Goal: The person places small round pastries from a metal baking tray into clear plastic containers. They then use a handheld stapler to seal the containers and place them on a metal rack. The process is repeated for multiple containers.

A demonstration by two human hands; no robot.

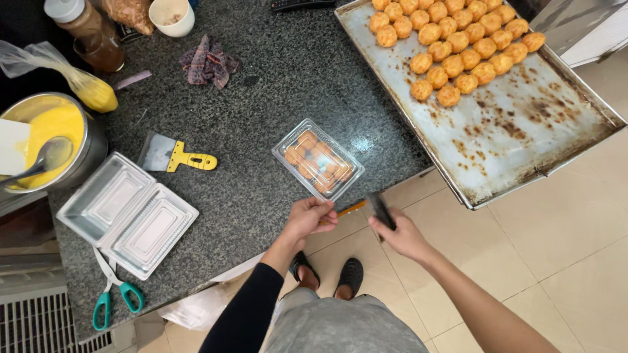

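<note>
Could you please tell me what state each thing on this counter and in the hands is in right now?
Clear clamshell box: closed, filled with pastries.
Empty clamshell box: open, lying flat.
Baking tray: partly filled, pastries at far end.
Metal bowl: holds yellow filling, spoon in it.
Scissors: closed.
Left hand: gripping the closed box's edge.
Right hand: shut on a dark tool.

A speckled dark granite counter (275, 85) carries a closed clear box of pastries (318, 160) at its front edge, an open empty clear box (127, 214), a yellow-handled scraper (175, 155), teal-handled scissors (112, 291), a crumpled purple cloth (208, 63), and a pot of yellow batter (55, 140). A worn baking tray (517, 124) overhangs the counter's right end.
</note>
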